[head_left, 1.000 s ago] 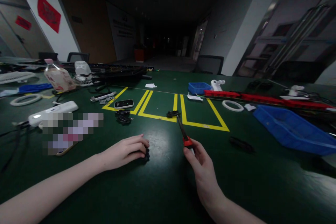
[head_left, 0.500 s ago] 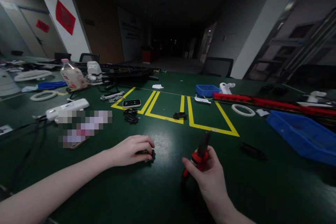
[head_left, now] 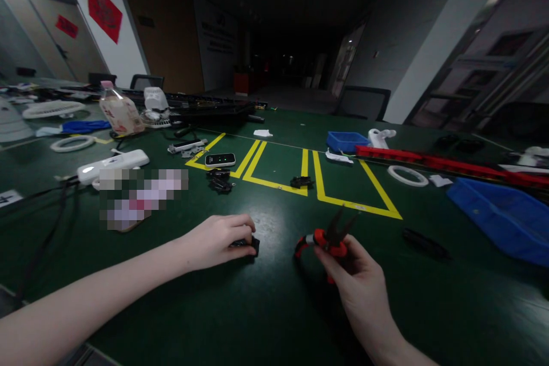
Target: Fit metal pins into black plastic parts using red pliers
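Observation:
My left hand (head_left: 227,240) is closed around a small black part (head_left: 256,245) at the middle of the green table (head_left: 206,309). Part of that piece is hidden under the fingers. To the right, my right hand (head_left: 360,274) grips red-handled pliers (head_left: 330,242), whose dark jaws point up and stand apart. Just beyond my left hand lies a cluster of black parts (head_left: 220,180). Another black piece (head_left: 302,182) rests on the yellow tape (head_left: 278,187).
A long black piece (head_left: 424,243) and a blue tray (head_left: 506,220) are at the right. Farther back stand a small blue tray (head_left: 346,141) and a white ring (head_left: 407,176). At the left are a white power strip (head_left: 114,166) and a bottle (head_left: 121,111).
The plier jaws and handles have spread apart, and my right hand has shifted slightly right. My left hand keeps hold of the black part, which now shows more. The view has shifted a little.

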`<state>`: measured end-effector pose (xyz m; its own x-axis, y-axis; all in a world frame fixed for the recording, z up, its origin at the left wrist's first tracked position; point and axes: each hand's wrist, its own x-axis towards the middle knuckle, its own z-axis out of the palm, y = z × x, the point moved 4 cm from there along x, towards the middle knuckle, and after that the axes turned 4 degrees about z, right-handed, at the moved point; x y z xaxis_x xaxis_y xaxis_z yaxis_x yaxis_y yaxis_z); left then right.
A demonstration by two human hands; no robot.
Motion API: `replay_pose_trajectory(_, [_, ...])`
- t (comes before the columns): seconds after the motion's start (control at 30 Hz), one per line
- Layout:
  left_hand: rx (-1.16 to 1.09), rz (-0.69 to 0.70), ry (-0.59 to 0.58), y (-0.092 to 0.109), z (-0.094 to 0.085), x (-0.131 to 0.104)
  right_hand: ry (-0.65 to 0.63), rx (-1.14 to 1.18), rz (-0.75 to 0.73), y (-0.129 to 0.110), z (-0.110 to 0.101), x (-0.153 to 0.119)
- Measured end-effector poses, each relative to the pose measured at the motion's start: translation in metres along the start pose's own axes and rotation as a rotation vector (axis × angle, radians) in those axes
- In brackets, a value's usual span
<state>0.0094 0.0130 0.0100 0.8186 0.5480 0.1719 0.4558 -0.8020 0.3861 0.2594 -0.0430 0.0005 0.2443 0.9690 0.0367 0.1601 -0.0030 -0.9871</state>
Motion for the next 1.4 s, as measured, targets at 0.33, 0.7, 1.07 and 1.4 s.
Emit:
replay_pose_trajectory(0.33, [-0.006,-0.122,0.036,0.009,-0.014,-0.006,-0.091,-0.073,-0.031,-0.003,0.009,0.002])
replay_pose_trajectory(0.7, [-0.040,-0.099,-0.049,-0.015,-0.016,-0.010,-0.165,-0.094,-0.015,0.004,0.012,0.005])
replay_pose_trajectory(1.07, [-0.226,-0.109,-0.110,-0.023,-0.001,-0.007,-0.318,-0.092,-0.048,0.000,0.015,-0.005])
replay_pose_trajectory(1.4, [-0.957,-0.249,-0.075,-0.015,0.008,-0.003,-0.285,-0.641,-0.790,-0.026,0.009,0.020])
